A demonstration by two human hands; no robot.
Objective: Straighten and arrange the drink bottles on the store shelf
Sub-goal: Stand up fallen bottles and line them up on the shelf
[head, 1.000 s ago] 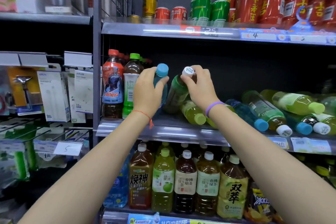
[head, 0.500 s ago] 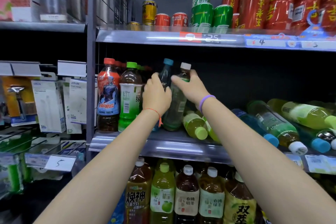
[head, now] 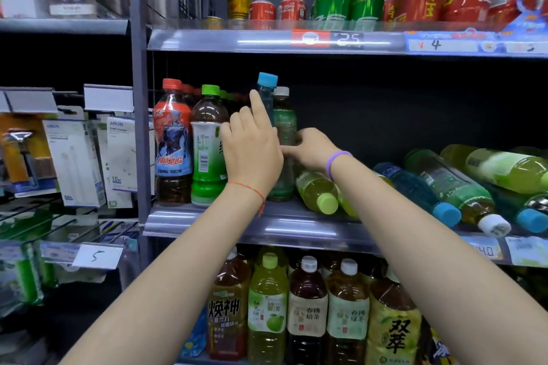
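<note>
On the middle shelf point(head: 267, 224), at its left end, 2 bottles already stand upright: a red-capped bottle point(head: 173, 142) and a green-capped tea bottle point(head: 207, 145), labels facing out, probably to give the row a neat front. Just right of them is the left hand point(head: 252, 154). Its index finger is stretched up along the blue-capped bottle point(head: 267, 92) and the other fingers look loosely bent against it, so I judge it steadies this bottle more than grips it; the palm side is hidden, so I cannot tell if the thumb is round the bottle. This bottle stands vertical, cap up, mostly hidden behind the hand.

Touching it on the right is the white-capped green tea bottle point(head: 284, 124), also with its long axis vertical, cap up and base on the shelf. The right hand point(head: 311, 148) holds it at mid body, fingers curled round the front, probably to press it close to its neighbour and keep it from tipping.

Further right of this grip, low on the shelf, the work is not done. A yellow-green bottle point(head: 317, 191) lies on its side, cap pointing toward the shelf edge. Beyond it several fallen bottles point(head: 444, 187) lie the same way, long axes running from back to front and a little rightward, caps forward. They would need standing next, I think.
</note>
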